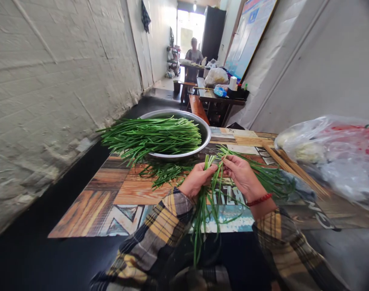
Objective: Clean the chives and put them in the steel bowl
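My left hand [199, 178] is closed around a small bunch of garlic chives [202, 214], pale stem ends up, green leaves hanging past the table's front edge. Close beside it, my right hand [237, 171] pinches a chive stalk between thumb and fingertips. A red bead bracelet [259, 199] circles that wrist. Beyond my hands, a metal basin [206, 139] bears a large heap of chives [160, 135], their leaves spilling over its left rim. Loose chive pieces [167, 171] lie in front of the basin. Another pile of chives [270, 178] rests to the right, partly behind my right hand.
Wooden sticks [293, 169] and a clear plastic bag [338, 153] lie on the right of the patterned tabletop [108, 190]. Farther back stand a dark table [214, 96] with bags and boxes, and a person [194, 54]. Walls rise on both sides.
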`<action>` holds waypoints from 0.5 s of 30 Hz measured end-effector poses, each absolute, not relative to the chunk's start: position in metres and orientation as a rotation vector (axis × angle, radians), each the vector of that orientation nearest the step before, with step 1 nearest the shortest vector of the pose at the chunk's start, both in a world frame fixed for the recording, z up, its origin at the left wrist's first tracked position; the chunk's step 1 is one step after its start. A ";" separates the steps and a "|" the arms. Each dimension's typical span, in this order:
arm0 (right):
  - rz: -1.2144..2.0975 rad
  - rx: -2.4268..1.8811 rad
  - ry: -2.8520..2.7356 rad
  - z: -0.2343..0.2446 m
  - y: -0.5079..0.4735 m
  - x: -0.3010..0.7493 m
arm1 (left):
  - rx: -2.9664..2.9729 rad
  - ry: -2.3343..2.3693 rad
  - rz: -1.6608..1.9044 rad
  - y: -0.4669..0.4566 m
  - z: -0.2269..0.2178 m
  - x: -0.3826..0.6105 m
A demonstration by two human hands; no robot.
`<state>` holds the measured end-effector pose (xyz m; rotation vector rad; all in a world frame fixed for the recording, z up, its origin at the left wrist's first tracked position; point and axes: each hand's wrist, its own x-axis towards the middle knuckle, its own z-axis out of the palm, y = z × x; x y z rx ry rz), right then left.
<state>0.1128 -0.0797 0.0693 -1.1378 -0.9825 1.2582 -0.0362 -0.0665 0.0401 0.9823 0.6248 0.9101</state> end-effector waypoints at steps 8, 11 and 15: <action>1.125 -1.167 -1.170 0.061 -0.079 0.113 | 1.010 0.704 0.959 -0.071 0.045 -0.034; 1.063 -1.176 -1.307 0.060 -0.079 0.118 | 1.019 0.727 0.986 -0.070 0.044 -0.033; 1.007 -1.223 -1.395 0.061 -0.080 0.122 | 1.020 0.688 0.998 -0.070 0.042 -0.032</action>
